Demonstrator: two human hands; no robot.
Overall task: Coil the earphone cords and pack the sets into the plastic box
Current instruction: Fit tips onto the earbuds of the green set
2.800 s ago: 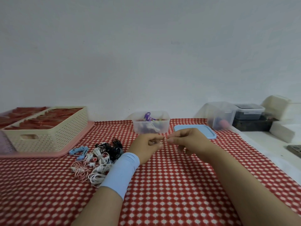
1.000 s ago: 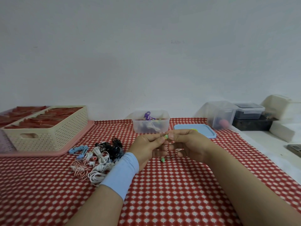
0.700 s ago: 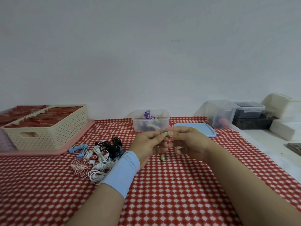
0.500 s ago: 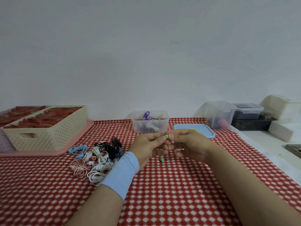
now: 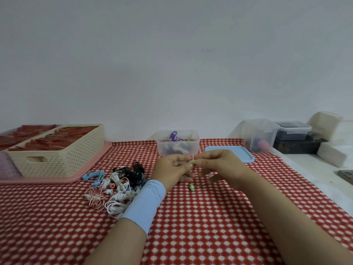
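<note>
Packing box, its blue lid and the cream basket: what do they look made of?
Packing box: likely clear plastic, faintly frosted; the earphone sets inside show through its walls.
Blue lid: probably opaque plastic, smooth and matte, even colour, rounded corners.
Cream basket: likely rigid moulded plastic, matte; its walls carry a grid of small holes and a cut-out handle.

Surface: table under a red-and-white checked cloth.
Far left: flat pink plastic tray on the cloth, bearing a cream perforated basket.
Far centre: clear rectangular plastic box, lid off, cords inside.
Just right of box: light blue plastic lid, lying flat.
Left of centre: loose heap of blue, white, black and pink-striped earphone sets, near the tray.
Centre: green earphone set, one bud low at the cloth; contact cannot be told.
</note>
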